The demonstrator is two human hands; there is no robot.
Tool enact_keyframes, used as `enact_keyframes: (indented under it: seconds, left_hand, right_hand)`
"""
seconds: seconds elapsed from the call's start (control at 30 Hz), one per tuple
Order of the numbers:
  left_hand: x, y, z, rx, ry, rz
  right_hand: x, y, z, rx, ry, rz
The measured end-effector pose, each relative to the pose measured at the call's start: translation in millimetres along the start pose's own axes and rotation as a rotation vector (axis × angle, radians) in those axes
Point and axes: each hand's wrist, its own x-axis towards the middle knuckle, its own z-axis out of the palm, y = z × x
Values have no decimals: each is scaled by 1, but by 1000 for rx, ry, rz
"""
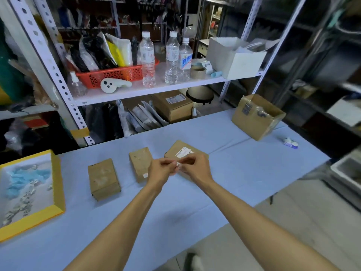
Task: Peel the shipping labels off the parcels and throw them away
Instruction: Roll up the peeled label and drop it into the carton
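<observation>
Three small brown parcels lie on the blue table: the left parcel (103,178), the middle parcel (140,163) and the right parcel (179,150), which carries a partly torn white label (184,153). Above the right parcel's near edge, my left hand (162,169) and my right hand (193,167) meet, fingertips pinching a small crumpled white label scrap (178,165) between them. A yellow-rimmed box (55,182) at the left holds blue and white paper scraps.
An open brown carton (257,116) stands at the table's far right, with a small white-blue wad (291,142) near it. Behind the table, a metal shelf (148,89) carries bottles, an orange basket and a white box. The table's right edge drops to the floor.
</observation>
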Motion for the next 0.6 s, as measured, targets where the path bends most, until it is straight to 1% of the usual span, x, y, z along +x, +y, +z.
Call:
enact_keyframes:
  seconds: [0.13, 0.3, 0.5, 0.6]
  left_hand:
    - [0, -7, 42, 47, -139, -14]
    - [-2, 1, 106, 178, -339, 32]
    - [0, 20, 191, 427, -433, 222]
    - [1, 20, 230, 471, -436, 260]
  right_hand:
    - [-7, 18, -41, -61, 94, 45]
    - [-9, 47, -96, -126, 239, 106]
    - [-2, 75, -174, -135, 337, 113]
    - [2, 89, -210, -143, 346, 115]
